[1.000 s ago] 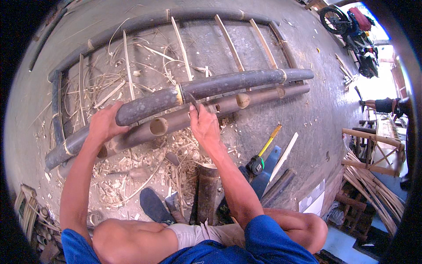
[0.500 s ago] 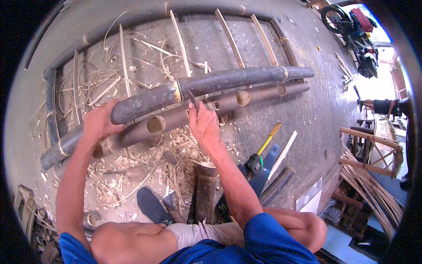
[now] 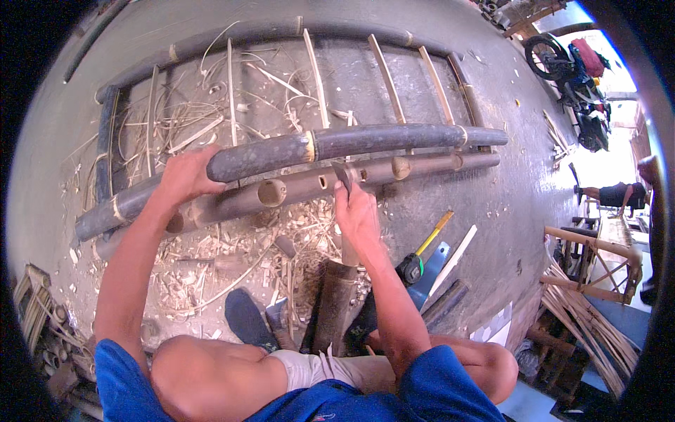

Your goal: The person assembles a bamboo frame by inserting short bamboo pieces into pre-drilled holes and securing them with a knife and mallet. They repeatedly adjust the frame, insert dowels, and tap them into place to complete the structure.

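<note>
My left hand (image 3: 188,176) is closed round the dark bamboo pole (image 3: 271,156) near the left, where a thicker piece ends. This pole has a pale scraped ring at a joint in its middle. In my right hand (image 3: 358,214) is a knife (image 3: 343,174), its dark blade pointing up and away from me, just short of the dark pole. Below the blade runs a brown bamboo pole (image 3: 299,188) with several holes cut in it. Thin pale slats (image 3: 316,81) cross from the dark pole to a far bamboo pole (image 3: 246,33).
Shavings (image 3: 232,243) litter the floor around the poles. Between my legs stands a bamboo piece (image 3: 336,295). To the right lie a tape measure (image 3: 410,269) with its yellow blade out and a blue saw-like blade (image 3: 436,271). Farther right are bamboo strips (image 3: 587,327), a motorcycle (image 3: 573,70) and another person (image 3: 619,197).
My right hand has drawn the knife off the pale ring, toward me and to the right. My left hand keeps its hold on the dark pole. The whole view has shifted a little.
</note>
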A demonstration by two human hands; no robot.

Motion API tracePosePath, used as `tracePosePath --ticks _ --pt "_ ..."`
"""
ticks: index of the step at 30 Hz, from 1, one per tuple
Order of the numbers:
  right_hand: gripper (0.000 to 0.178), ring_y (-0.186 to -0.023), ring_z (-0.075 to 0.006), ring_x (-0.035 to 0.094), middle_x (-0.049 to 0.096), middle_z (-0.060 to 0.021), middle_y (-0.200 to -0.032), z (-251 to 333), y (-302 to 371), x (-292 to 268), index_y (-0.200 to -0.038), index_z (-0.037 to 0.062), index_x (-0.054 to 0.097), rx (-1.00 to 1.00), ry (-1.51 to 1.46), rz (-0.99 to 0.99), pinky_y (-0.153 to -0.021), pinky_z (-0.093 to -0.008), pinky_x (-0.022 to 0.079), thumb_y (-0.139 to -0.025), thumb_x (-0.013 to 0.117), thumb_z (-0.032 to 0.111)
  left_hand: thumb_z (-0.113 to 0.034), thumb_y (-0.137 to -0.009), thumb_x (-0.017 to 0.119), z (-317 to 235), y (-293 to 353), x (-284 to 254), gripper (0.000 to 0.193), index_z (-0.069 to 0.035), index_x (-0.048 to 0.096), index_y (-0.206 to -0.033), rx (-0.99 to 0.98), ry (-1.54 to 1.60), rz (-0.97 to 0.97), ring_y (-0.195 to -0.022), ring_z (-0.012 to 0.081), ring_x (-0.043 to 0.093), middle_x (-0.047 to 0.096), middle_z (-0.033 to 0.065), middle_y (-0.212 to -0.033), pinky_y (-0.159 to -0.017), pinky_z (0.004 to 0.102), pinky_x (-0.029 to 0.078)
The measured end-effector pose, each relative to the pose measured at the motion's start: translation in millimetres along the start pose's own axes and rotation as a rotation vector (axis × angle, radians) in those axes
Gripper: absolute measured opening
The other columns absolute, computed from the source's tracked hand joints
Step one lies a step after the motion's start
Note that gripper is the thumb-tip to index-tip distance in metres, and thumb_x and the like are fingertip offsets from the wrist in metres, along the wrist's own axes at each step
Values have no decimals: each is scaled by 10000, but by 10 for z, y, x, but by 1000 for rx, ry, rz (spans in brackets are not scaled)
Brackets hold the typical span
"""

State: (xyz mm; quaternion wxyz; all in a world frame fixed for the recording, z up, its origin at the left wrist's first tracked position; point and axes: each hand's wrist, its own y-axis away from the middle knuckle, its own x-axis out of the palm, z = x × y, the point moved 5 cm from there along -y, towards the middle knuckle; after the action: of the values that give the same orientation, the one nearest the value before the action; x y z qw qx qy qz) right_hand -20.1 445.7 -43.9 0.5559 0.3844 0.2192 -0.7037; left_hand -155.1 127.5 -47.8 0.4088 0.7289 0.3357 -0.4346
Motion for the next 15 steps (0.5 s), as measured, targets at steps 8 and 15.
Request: tracePosePath --ticks 8,15 --pt "378 -751 -525 643 637 -311 -739 254 196 302 -984 -35 632 8 -185 18 -691 -570 478 -1062 513 314 -470 -647 846 22 10 20 780 -190 585 -1327 -12 -18 -9 -1050 381 696 722 152 -1105 -909 508 541" --pt "370 -773 -538 646 646 -317 -758 548 209 641 -1054 -27 622 -31 -134 110 -686 -577 480 -1073 487 317 -450 -681 845 -21 46 1 767 -143 592 -1337 11 -19 -36 -1062 359 684 699 167 -1118 -891 479 544"
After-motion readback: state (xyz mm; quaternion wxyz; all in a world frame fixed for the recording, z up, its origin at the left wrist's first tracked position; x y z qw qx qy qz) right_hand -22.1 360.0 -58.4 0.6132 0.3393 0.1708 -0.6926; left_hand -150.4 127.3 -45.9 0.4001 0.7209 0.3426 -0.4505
